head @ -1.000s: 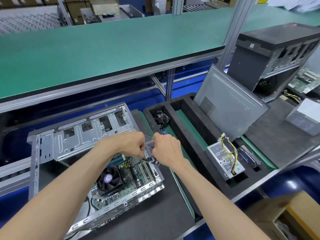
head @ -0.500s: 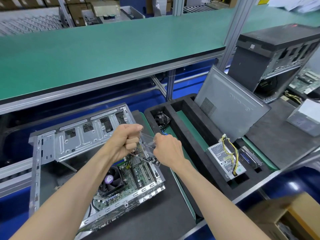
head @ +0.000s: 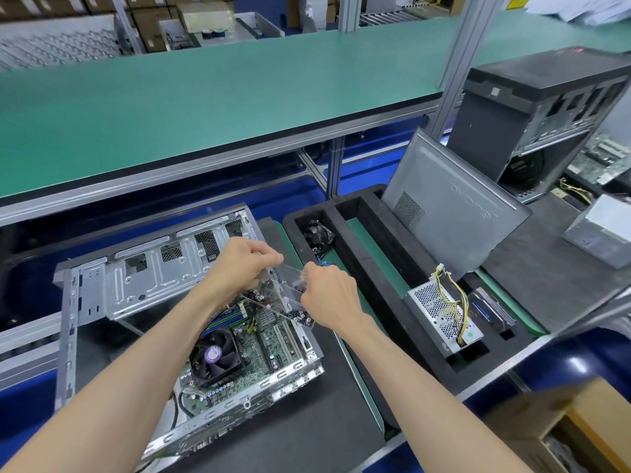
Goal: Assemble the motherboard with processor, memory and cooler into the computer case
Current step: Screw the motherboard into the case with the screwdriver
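At six o'clock, the motherboard (head: 259, 349) is already sitting in the computer case (head: 143, 285); a clear bag of screws (head: 290, 295) is being pinched by the left hand (head: 244, 268) and the right hand (head: 327, 295), so fastening is likely pending.

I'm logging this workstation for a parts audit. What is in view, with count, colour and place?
computer case: one, silver, lying open at left
motherboard: one, green, inside the case
cooler: one, black fan with purple label, on the motherboard
clear plastic bag: one, transparent, holding small dark parts, above the case
foam tray: one, black, at centre
small fan: one, black, in the tray's far slot
power supply: one, silver, yellow wires, in the tray
side panel: one, grey, leaning in the tray
left hand: grips the bag
right hand: grips the bag
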